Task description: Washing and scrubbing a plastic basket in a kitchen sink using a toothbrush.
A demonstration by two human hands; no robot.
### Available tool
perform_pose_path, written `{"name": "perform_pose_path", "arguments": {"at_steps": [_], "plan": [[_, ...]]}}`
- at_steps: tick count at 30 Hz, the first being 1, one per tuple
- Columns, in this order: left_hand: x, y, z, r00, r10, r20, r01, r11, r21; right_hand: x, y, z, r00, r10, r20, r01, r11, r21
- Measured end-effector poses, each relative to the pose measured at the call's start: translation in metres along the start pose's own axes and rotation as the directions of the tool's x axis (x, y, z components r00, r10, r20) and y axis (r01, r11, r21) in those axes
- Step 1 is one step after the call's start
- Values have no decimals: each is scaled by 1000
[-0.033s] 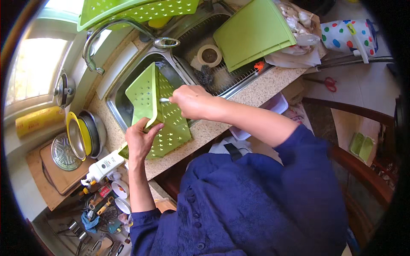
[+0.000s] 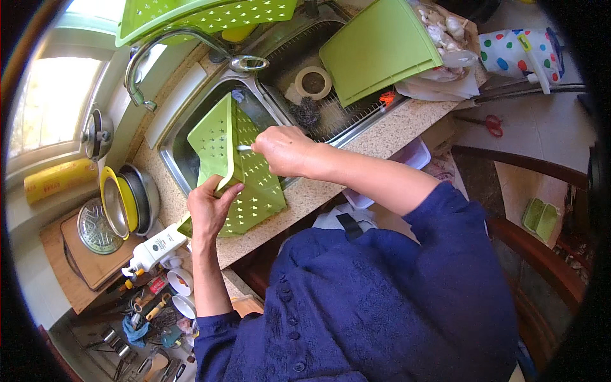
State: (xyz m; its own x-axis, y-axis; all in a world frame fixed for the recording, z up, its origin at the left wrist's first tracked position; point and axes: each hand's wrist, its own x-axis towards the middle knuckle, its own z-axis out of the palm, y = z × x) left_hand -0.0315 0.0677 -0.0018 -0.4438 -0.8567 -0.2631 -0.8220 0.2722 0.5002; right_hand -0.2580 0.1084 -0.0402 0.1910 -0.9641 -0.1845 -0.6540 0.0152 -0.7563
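A green perforated plastic piece [image 2: 258,184] is held at a slant over the left sink basin [image 2: 181,149] and the front strip of the speckled tabletop [image 2: 375,146]. Two broad faces are seen on it, joined along a raised, paler rim, and both are pierced with rows of small, star-like holes. The nearer face is shown in deeper green, the farther one in lighter, yellowish green. Its lower corner is gripped by the left hand [image 2: 210,205], with the thumb laid along the rim and the fingers curled around it. A slim whitish tool [image 2: 244,148] is enclosed in the closed right hand [image 2: 283,151], and its end is pointed at the rim; whether contact is made cannot be told.

Compared with the earlier frame, little has been changed. The piece and the left hand are found in nearly the same place. The right forearm and its dark blue sleeve [image 2: 449,216] have been shifted slightly to the left, and the tool is seen a touch higher.
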Motion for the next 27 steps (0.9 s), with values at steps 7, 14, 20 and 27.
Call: {"name": "perform_pose_path", "arguments": {"at_steps": [7,14,20,27], "plan": [[1,1,-1,1000,-29,9,29,999,-27,-10,16,1,995,17,102,-57,914,402],[4,-5,-3,998,-46,52,50,995,-84,-5,10,18,986,-52,-159,30,990,-139],[0,-9,-6,999,0,39,1,999,-41,3,27,16,980,72,-184,-54,993,102],[-8,-10,-6,1000,30,6,-30,999,-26,31,27,5,986,158,54,-167,926,337]]}}
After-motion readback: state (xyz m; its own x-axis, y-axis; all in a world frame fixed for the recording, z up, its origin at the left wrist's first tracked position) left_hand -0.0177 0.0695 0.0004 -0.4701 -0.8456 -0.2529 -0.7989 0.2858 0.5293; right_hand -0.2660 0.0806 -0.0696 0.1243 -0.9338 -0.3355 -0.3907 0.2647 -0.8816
